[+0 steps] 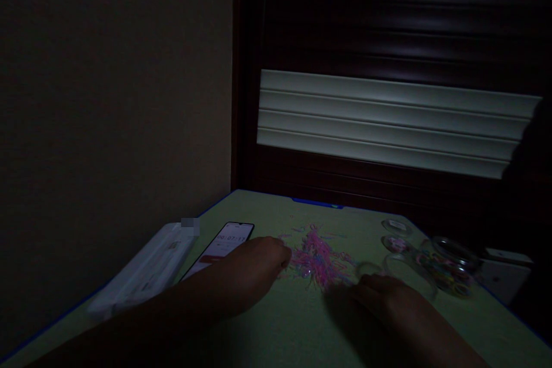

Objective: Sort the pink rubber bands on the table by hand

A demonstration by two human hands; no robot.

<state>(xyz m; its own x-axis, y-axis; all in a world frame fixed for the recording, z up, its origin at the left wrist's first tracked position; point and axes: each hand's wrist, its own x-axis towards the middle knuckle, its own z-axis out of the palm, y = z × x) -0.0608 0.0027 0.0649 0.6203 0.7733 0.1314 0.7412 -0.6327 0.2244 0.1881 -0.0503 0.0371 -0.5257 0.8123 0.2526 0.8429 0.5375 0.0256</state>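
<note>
A loose pile of thin, small elastic bands, mostly pink with some blue and purple, lies on the pale green table. At the pile's left edge is my left hand, its fingers curled together; whatever they pinch is hidden. My right hand is low at the pile's right side, fingers bent and drawn together, and I cannot make out anything in them. Just beyond its fingertips lies a round clear lid or dish, partly covered by the hand. A larger clear round rim shows behind that hand.
Left of my left arm are a phone with a running timer and a long white box. On the right stand a clear jar of coloured bands, small round containers and a pale device. A wall borders the left; the room is dark.
</note>
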